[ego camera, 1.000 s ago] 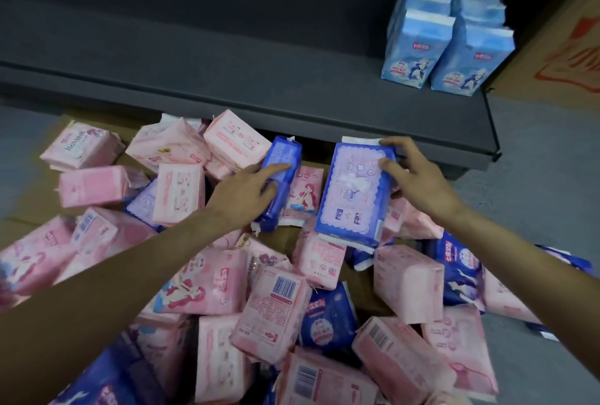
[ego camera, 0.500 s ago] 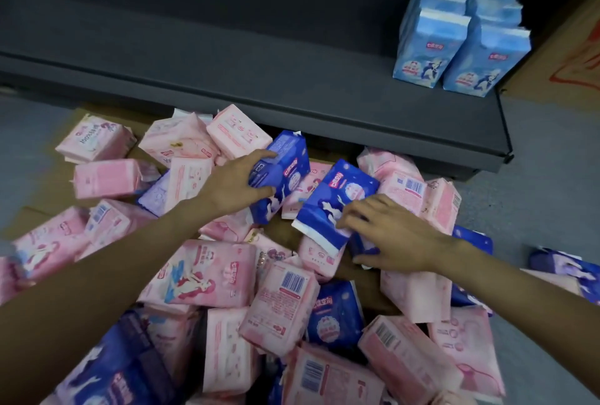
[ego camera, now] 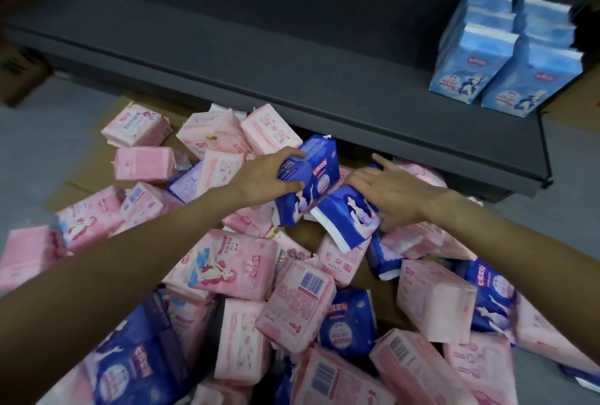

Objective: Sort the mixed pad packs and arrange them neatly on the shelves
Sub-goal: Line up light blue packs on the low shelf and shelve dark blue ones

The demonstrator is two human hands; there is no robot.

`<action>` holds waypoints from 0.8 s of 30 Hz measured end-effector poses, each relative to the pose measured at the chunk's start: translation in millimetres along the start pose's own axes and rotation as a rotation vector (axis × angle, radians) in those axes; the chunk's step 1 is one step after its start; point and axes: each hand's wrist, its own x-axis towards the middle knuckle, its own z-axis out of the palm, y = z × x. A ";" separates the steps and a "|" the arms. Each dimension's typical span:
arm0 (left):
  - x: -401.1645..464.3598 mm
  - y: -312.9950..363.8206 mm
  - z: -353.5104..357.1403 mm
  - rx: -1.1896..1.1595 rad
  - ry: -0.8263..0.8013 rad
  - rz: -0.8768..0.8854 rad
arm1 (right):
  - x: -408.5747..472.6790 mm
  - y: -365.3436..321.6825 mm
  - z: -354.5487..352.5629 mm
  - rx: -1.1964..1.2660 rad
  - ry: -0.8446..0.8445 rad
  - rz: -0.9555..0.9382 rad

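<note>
A heap of pink and dark blue pad packs covers the floor in front of a dark grey shelf [ego camera: 292,57]. My left hand [ego camera: 263,177] grips a dark blue pack [ego camera: 311,174] at the top of the heap, thumb underneath and fingers over its end. My right hand [ego camera: 393,190] lies on a second dark blue pack [ego camera: 347,216] just right of it, fingers spread toward the first pack and thumb curled under the pack's edge. The two blue packs touch each other. Several light blue packs [ego camera: 506,57] stand upright in rows at the shelf's right end.
Pink packs [ego camera: 227,265] and more dark blue packs [ego camera: 347,323] lie piled on flattened cardboard [ego camera: 94,164] below my arms. A cardboard box [ego camera: 19,73] stands at the far left. Grey floor [ego camera: 571,197] shows to the right of the shelf.
My right hand has slid up and left with its blue pack until that pack meets the one in my left hand. My left hand has turned its pack more upright.
</note>
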 end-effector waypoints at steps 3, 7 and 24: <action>-9.9 9.0 -11.4 -0.073 0.047 -0.019 | -20.9 -1.9 -16.3 -0.150 0.343 -0.009; -23.3 35.5 -32.5 -0.409 0.133 0.002 | -36.9 -9.2 -46.6 -0.175 0.663 0.003; -21.8 295.4 -242.2 -0.402 0.403 0.622 | -147.9 53.4 -277.5 -0.252 1.343 0.353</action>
